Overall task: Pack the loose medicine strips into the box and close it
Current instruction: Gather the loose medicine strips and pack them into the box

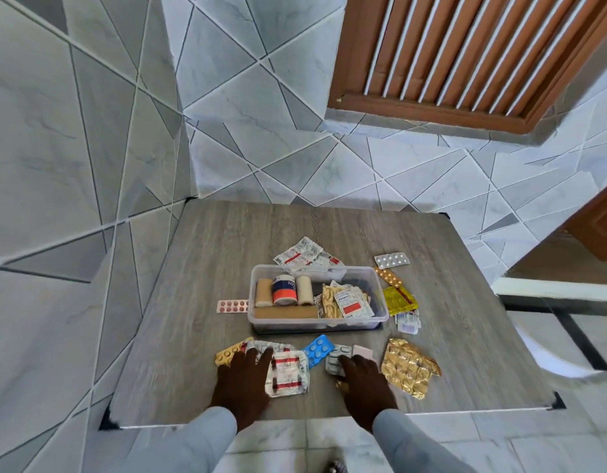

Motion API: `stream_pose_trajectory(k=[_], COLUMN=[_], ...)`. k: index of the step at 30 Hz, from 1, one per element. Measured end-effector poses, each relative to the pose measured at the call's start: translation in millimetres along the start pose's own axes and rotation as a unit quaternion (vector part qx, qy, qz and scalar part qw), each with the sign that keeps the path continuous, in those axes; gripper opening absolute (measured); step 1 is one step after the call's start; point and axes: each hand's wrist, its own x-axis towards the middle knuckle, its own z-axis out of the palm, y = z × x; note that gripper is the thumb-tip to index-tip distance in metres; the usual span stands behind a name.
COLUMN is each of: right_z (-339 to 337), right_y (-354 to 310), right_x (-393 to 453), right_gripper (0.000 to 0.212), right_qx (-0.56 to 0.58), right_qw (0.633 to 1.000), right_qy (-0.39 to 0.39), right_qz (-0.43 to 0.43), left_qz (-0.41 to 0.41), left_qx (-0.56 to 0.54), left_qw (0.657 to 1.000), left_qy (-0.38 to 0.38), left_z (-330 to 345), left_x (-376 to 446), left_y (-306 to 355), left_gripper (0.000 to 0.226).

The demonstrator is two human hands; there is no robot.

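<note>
A clear plastic box (380, 314) stands open in the middle of the table, holding bandage rolls, a small tub and several strips. Loose strips lie all around it. My left hand (242, 380) rests flat, fingers apart, on a silver strip beside a white and red strip (288, 373) and a yellow strip (227, 353). My right hand (363, 384) lies on a grey strip (333, 361), next to a blue strip (318, 349) and a crumpled gold strip (409, 368). Whether either hand grips its strip is unclear. No lid is in view.
A pink strip (232, 306) lies left of the box. Right of it are a yellow sachet (399, 299), an orange strip (388, 277) and a silver strip (392, 260). White strips (300, 253) sit behind the box. Tiled walls stand close; a dark-framed glass table (551, 298) stands right.
</note>
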Motion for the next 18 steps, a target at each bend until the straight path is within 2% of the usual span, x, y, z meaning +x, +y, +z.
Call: stream_pose_trajectory(k=[3,8,12,15,18], right_z=[0.5,-2.7,-5.5,-15.0,-21.2], right_y=[-5.0,4.0,12.4,23.1,35.2], right_x=[-1.9,2.2,7.1,19.1,32.6], right_gripper=[0.057,0.049,0.063,0.061,0.074], right_qx=[-0.02,-0.04,0.009,0.087,0.134], right_qw=[0.999,0.999,0.999,0.995,0.989], right_qy=[-0.022,-0.01,0.007,0.044,-0.016], right_qz=[-0.017,-0.034,-0.038,0.022,0.061], left_qz=[0.007,0.054,0.061,0.046,0.035], left_qx=[-0.004,-0.028,-0.034,-0.044,-0.022], left_qw=[1.0,0.997,0.996,0.996,0.998], left_qy=[0.013,0.038,0.061,0.056,0.039], left_z=[-3.4,-12.9,-19.7,-22.0,-19.4], left_x=[1.6,2.4,7.1,14.8,24.9], left_y=[1.5,6.3,17.9,26.6,36.2], left_gripper=[0.08,0.082,0.081,0.084,0.088])
